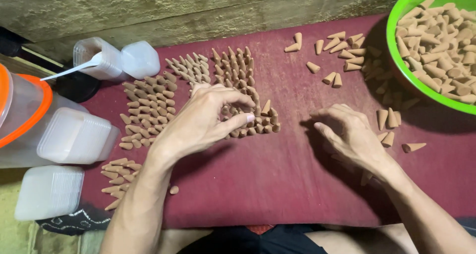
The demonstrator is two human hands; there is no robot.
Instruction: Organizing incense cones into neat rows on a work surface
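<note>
The left hand point(208, 120) pinches, fingers nearly closed, at the standing brown cones point(243, 93). One bump could topple them. The right hand point(347, 135) rests curled; what it holds, I cannot tell.

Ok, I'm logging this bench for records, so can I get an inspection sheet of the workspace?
Surface: dark red mat, some bare patches.
Job's things: tan cones in an upright cluster; loose cones; green bowl full of cones.
Clutter: clear plastic boxes, stacked lids, white spoon.
Grippers: left hand touching the cluster; right hand resting on the mat.
Cables: nothing seen.
Surroundings: rough wall behind.
</note>
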